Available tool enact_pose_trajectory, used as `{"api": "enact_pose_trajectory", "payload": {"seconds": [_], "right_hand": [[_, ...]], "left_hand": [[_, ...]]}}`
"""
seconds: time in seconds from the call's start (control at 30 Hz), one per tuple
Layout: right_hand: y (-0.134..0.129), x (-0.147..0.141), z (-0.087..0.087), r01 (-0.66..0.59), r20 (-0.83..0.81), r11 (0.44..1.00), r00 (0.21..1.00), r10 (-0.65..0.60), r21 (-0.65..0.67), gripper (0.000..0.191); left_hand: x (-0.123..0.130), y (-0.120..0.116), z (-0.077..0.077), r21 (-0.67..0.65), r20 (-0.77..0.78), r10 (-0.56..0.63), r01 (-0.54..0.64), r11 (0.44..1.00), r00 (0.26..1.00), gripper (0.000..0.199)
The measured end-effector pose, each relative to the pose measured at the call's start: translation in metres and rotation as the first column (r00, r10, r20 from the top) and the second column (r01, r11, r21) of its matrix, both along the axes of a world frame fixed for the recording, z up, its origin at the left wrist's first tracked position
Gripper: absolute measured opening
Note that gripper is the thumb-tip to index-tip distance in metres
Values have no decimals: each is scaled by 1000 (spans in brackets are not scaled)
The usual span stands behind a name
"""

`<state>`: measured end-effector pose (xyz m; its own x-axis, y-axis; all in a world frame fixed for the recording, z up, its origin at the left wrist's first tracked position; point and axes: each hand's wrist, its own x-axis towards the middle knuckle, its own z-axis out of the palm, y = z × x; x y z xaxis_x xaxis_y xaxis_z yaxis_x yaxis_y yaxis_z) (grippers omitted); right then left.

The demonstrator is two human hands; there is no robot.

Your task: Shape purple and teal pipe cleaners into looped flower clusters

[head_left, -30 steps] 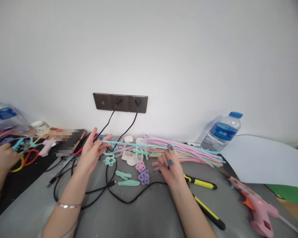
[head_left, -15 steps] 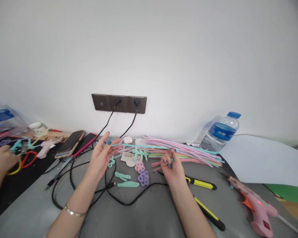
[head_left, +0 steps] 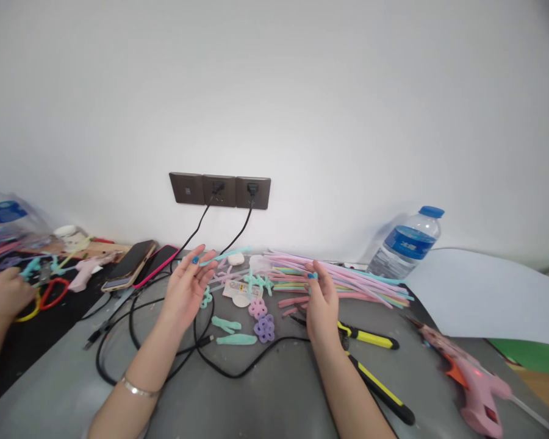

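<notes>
My left hand is raised over the left part of the grey table, thumb and fingers closed on a thin turquoise pipe cleaner. Its free end points right, toward the wall. To the right, my right hand is held upright, thumb against the fingers, with a short turquoise bit of pipe cleaner showing at the fingertips. Between the hands lie a pink flower, a purple flower and mint-green bent pieces. Yellow-and-black pliers lie partly hidden behind my right wrist.
A bundle of pastel pipe cleaners lies along the wall. At right are a water bottle, white paper and a pink glue gun. Black cables loop near phones. Another person's hand is beside scissors.
The turquoise pipe cleaner that stretched toward my right hand now ends short of it, its free end tilted up. My right hand has turned upright and its fingers have straightened.
</notes>
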<state>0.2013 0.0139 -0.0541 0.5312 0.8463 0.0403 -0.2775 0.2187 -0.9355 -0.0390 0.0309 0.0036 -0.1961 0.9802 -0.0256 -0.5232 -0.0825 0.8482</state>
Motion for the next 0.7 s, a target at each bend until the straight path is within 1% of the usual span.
{"api": "enact_pose_trajectory", "payload": {"seconds": [0.07,0.13,0.2,0.27,0.33,0.43,0.5,0.53,0.57,0.6,0.63,0.67,0.7], "right_hand": [[1,0,-3,-31,50,1000,998,31,-2,49],[3,1,-7,-19,92,999,996,17,25,53],[5,3,-11,-24,123,998,992,17,52,57],[7,5,-13,-47,152,998,988,40,43,59],[6,7,-12,-28,225,999,974,23,17,54],[5,10,-12,4,395,1000,918,-11,20,42],[5,11,-14,-41,432,999,901,30,17,37],[5,10,-16,-80,419,997,905,72,2,36],[5,10,-18,-117,401,993,909,115,-19,35],[5,10,-20,-150,394,988,906,154,-41,34],[6,9,-22,-161,415,985,894,170,-56,32],[7,10,-24,-154,464,986,871,165,-63,30],[8,10,-26,-135,531,988,834,150,-67,28]], "left_hand": [[1,-1,-1,-4,29,-18,18,1000,999,28],[2,-2,-2,5,31,-33,33,999,999,27],[2,-2,-4,10,-4,-67,67,998,998,25],[3,-3,-6,2,-57,-126,126,992,990,23],[5,-5,-8,-15,-91,-184,183,983,979,22],[6,-5,-10,-55,-121,-251,246,968,960,23],[5,-4,-12,-100,-202,-311,297,950,929,25],[3,-3,-13,-120,-287,-337,316,941,897,26],[1,-2,-14,-126,-405,-338,314,941,850,26],[-1,-1,-15,-116,-549,-305,290,950,778,25],[-3,0,-17,-86,-699,-240,254,963,674,23],[-6,1,-19,-41,-827,-150,208,977,542,21],[-8,2,-21,-8,-915,-78,177,984,397,21]]}}
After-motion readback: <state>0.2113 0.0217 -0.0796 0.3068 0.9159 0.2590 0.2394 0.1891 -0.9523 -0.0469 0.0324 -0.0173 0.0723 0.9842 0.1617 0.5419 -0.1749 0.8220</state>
